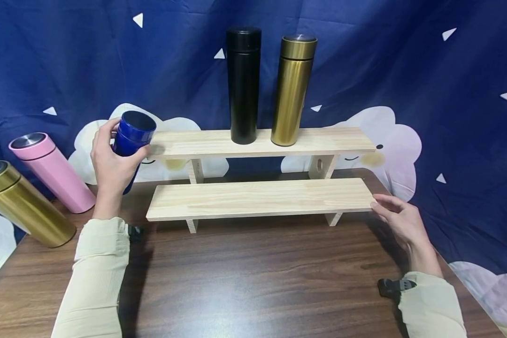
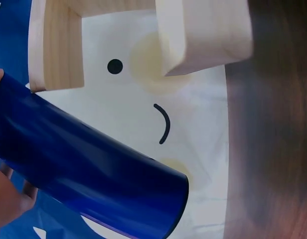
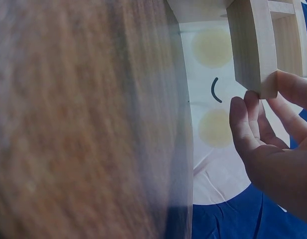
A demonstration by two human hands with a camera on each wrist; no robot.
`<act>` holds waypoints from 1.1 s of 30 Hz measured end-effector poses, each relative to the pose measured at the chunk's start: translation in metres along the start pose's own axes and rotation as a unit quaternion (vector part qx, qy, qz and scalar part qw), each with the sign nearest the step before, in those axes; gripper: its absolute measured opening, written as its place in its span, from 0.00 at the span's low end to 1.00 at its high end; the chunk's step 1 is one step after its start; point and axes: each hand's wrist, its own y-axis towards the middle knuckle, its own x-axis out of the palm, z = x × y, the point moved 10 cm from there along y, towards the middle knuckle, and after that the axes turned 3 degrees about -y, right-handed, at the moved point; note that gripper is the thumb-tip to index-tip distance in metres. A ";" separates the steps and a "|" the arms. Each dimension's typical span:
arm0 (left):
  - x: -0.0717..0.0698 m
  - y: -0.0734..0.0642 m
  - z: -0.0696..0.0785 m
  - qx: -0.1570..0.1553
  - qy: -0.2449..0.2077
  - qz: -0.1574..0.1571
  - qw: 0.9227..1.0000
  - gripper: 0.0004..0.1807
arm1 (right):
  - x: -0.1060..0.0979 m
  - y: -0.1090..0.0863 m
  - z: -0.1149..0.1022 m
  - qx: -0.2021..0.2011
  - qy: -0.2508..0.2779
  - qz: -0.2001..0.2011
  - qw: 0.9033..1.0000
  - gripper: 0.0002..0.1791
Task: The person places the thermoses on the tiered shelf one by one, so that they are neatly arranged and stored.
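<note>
My left hand grips a glossy blue thermos flask near its top, at the left end of the upper board. The flask leans slightly, its lower end toward me, and its base shows in the left wrist view. A two-tier shelf of pale wood stands on the table. My right hand pinches the right end of its lower board with the fingertips; the right wrist view shows fingers on both faces of that board end. On the upper tier stand a black flask and a gold flask.
To the left, a pink flask and a second gold flask stand on the brown wooden table. Behind the shelf hangs a dark blue cloth with white triangles and cloud faces.
</note>
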 end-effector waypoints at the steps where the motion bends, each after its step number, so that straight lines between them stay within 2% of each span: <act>1: 0.000 0.000 0.001 0.001 0.003 0.000 1.000 0.41 | 0.000 0.000 0.000 0.001 -0.001 0.000 1.000 0.10; 6: 0.003 0.004 0.011 0.017 0.005 -0.003 1.000 0.40 | 0.000 0.000 0.001 0.007 -0.011 0.002 1.000 0.11; 14: 0.011 0.006 0.038 0.081 0.017 -0.014 0.996 0.38 | -0.001 0.001 0.002 0.008 -0.017 0.003 1.000 0.11; 19: 0.017 0.005 0.052 0.108 0.026 -0.017 0.994 0.38 | -0.001 0.001 0.001 0.003 -0.019 0.004 1.000 0.10; 25: 0.022 0.005 0.063 0.129 0.023 -0.017 0.991 0.37 | -0.001 0.000 0.001 -0.001 -0.017 0.002 1.000 0.10; 33: 0.026 0.009 0.074 0.140 0.025 -0.021 0.990 0.36 | -0.001 0.001 0.001 0.001 -0.036 0.003 0.999 0.11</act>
